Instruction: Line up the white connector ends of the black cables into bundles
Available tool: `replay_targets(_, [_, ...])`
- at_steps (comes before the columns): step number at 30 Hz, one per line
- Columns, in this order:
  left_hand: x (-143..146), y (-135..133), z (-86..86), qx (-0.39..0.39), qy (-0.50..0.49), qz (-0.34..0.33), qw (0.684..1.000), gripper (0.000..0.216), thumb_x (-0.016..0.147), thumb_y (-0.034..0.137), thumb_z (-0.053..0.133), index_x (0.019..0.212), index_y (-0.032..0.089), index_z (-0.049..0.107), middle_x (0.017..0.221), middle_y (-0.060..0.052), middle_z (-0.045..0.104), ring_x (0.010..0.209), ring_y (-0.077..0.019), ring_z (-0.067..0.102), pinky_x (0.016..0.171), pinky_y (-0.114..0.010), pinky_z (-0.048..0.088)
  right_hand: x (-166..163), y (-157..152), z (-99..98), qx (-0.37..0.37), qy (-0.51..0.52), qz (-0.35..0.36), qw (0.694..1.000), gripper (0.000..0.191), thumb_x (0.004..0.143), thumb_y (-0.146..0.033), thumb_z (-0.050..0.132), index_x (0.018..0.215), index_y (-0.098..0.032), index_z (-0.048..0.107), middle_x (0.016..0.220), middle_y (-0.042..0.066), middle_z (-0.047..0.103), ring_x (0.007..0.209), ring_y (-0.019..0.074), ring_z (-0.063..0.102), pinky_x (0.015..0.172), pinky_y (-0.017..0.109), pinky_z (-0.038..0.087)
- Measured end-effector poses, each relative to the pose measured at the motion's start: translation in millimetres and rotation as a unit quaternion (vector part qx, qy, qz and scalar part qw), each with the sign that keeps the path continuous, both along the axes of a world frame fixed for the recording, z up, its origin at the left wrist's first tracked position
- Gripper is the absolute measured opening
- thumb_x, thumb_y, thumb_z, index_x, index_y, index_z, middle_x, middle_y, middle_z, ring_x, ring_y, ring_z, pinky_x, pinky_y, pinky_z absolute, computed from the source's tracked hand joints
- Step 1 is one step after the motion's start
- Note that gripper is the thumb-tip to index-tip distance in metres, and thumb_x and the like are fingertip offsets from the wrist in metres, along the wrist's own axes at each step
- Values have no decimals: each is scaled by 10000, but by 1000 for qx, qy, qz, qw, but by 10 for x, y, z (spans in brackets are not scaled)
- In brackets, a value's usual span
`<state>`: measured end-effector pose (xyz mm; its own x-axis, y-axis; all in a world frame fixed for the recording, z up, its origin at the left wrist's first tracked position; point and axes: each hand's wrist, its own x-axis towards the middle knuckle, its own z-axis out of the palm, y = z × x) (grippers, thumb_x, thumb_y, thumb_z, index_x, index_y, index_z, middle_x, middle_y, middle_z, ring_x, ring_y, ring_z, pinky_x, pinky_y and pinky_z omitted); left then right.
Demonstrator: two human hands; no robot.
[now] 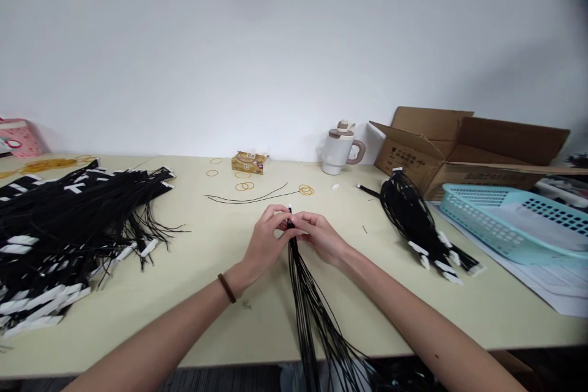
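Observation:
A bundle of thin black cables [305, 294] runs from the middle of the table down over its front edge. Near its upper end, just below a small white tip, my left hand [271, 234] pinches it from the left. My right hand [319, 236] closes on the same spot from the right, the fingertips of both hands meeting there. What exactly lies between the fingertips is partly hidden. Beyond my hands, loose black wires [248, 199] and yellow rubber bands [306, 190] lie on the table.
A big heap of black cables with white connectors [101, 208] covers the left side. On the right lie a tied cable bundle [408, 211], a blue basket [500, 233] on papers and an open cardboard box [413, 156]. A lidded mug [337, 150] and a small yellow box [249, 162] stand by the wall.

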<state>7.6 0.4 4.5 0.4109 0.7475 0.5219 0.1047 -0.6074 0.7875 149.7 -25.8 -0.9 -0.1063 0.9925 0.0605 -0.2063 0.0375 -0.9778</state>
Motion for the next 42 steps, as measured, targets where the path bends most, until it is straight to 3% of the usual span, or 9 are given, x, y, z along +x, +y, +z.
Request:
replay_targets(3, [10,-29,12,-25,-18,-5,1000,326,675,290,650,979,214,560,1036,-57,529,731,-129,580,748,-331,494,17,-3,12,-10,11,-2,1000,242,649,-374,707,727,-162,618,691,-22,572,650,84,495,641,224,379])
replay_targets(6, [7,-23,25,-125,-54,27,990,496,657,338,664,1083,191,458,869,-38,596,730,-151,600,736,-335,487,24,-16,29,-8,34,14,999,196,673,-339,694,722,-165,618,716,-17,556,704,99,497,665,231,383])
replay_targets(9, [-7,38,11,-219,-87,23,972,401,706,391,605,1015,155,506,804,-46,619,748,-165,602,735,-334,477,17,-26,29,-1,54,53,997,177,713,-336,663,750,-168,621,761,-4,545,753,113,493,666,236,391])
replay_targets(16, [-34,149,-50,-373,-200,-89,902,296,743,399,564,788,113,630,797,-71,650,771,-153,584,791,-338,449,17,-4,-40,15,44,72,996,181,760,-346,625,820,-176,606,806,6,529,757,112,477,684,242,395])
replay_targets(35, [-26,131,9,-316,-173,-24,933,198,660,307,640,692,113,665,666,-40,656,641,-122,581,732,-310,475,16,-30,23,15,-13,41,999,255,720,-412,647,798,-176,593,738,-10,517,688,99,479,644,239,395])
replay_targets(42, [37,153,-100,-230,-136,77,960,189,658,299,613,710,122,656,654,-36,652,606,-123,585,618,-254,469,8,-13,9,10,-41,23,999,238,720,-395,642,807,-176,609,745,-6,554,675,99,502,627,245,394])
